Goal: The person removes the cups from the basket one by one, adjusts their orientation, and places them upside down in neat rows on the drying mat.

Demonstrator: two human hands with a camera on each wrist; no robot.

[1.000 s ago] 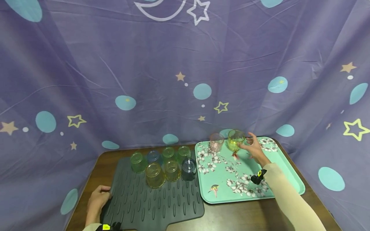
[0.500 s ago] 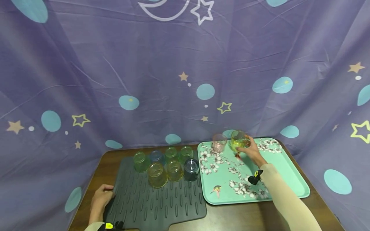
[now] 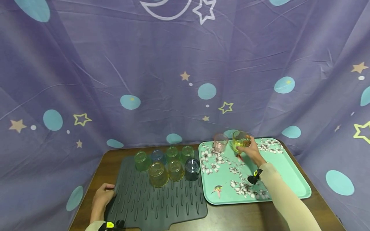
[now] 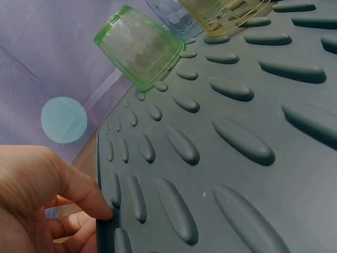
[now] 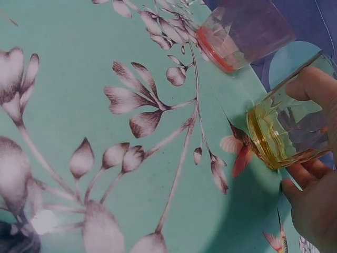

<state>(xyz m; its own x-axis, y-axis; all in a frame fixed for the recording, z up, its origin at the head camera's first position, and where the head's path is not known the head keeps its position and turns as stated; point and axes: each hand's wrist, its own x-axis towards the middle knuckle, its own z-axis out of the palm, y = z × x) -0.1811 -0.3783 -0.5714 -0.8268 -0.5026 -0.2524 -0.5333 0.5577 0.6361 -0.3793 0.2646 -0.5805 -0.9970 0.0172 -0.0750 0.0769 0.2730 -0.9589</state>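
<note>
My right hand [image 3: 251, 150] grips a yellow glass [image 3: 237, 141] near the back of the green floral tray [image 3: 289, 173]. In the right wrist view, thumb and fingers lie on opposite sides of this yellow glass [image 5: 279, 132]. Just left of it stands a pink glass [image 3: 221, 143], upright on the tray. My left hand [image 3: 102, 197] is at the left edge of the dark grey drying mat [image 3: 138, 200]. The left wrist view shows that hand [image 4: 37, 195] pinching the mat's edge, other fingers curled below.
Several glasses stand upside down at the mat's back: green [image 3: 142, 162], blue [image 3: 157, 156], yellow [image 3: 158, 176] and dark blue [image 3: 192, 170] among them. Tray and mat lie side by side on a wooden table [image 3: 231, 218]. A purple curtain [image 3: 162, 80] hangs behind.
My right hand has closed in from the right, its fingers now around the yellow glass. The left hand keeps its place at the mat. The head view has shifted slightly.
</note>
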